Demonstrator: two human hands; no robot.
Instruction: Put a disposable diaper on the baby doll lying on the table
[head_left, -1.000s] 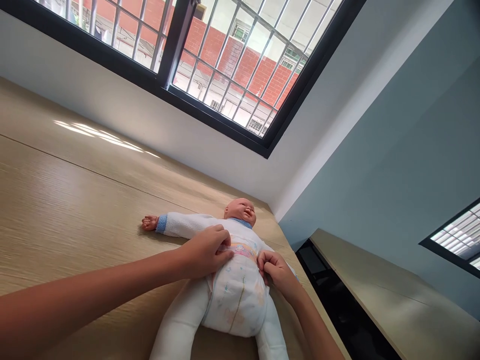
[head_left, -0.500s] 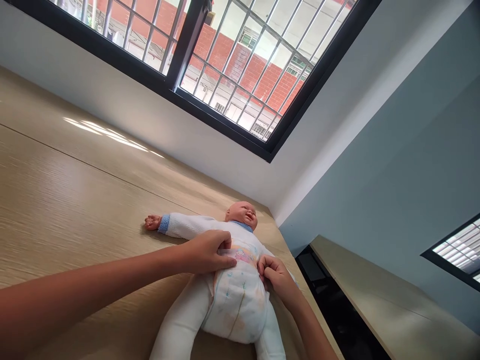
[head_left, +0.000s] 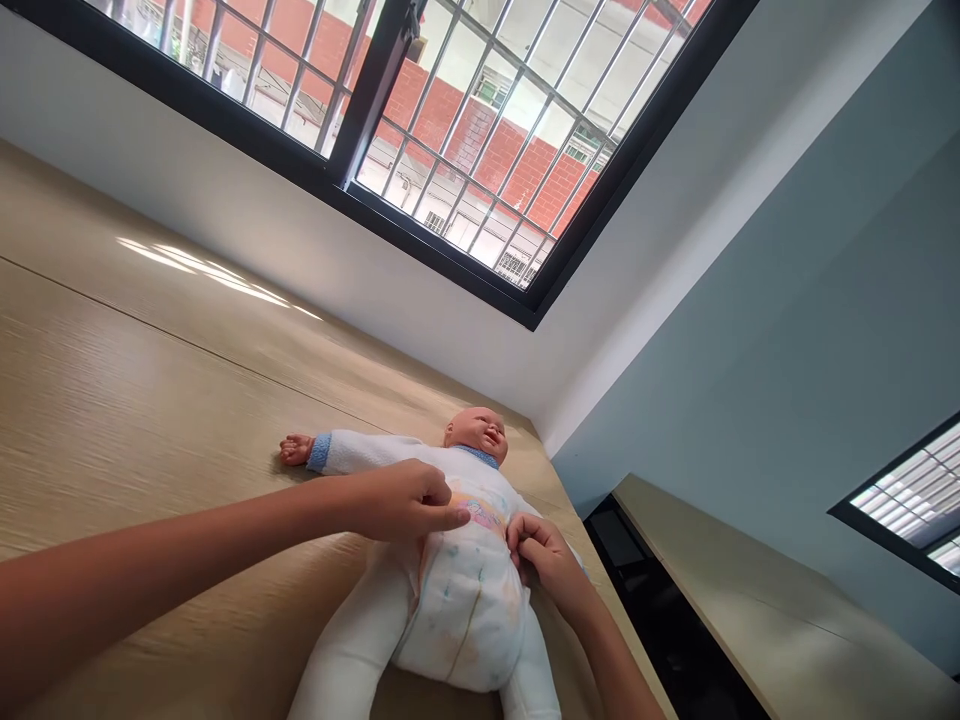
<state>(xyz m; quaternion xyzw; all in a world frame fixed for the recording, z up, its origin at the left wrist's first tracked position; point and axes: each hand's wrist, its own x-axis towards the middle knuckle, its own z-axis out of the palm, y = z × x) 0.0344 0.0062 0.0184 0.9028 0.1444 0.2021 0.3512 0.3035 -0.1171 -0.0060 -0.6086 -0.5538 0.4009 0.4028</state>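
Observation:
A baby doll (head_left: 475,434) lies on its back on the wooden tabletop, in a white top with blue cuffs and collar. A white diaper (head_left: 466,610) with a coloured printed waistband covers its hips, over white cloth legs. At the waist, on the picture's left side, my left hand (head_left: 409,500) is closed, its thumb and curled fingers pinching the diaper's edge. Opposite it, my right hand (head_left: 547,562) grips the other side of the waist with bent fingers. The fingertips of both hands are partly hidden, as is the doll's arm behind my right hand.
The wooden tabletop (head_left: 135,400) runs along a white wall beneath a barred window (head_left: 465,150) with a dark frame. Right of the table's edge is a dark gap, then another wooden table (head_left: 750,590) by a blue-grey wall.
The whole view has shifted slightly, so doll and table sit a little further left. My left thumb lies across the waistband, where a translucent strip showed before. My right hand keeps its hold.

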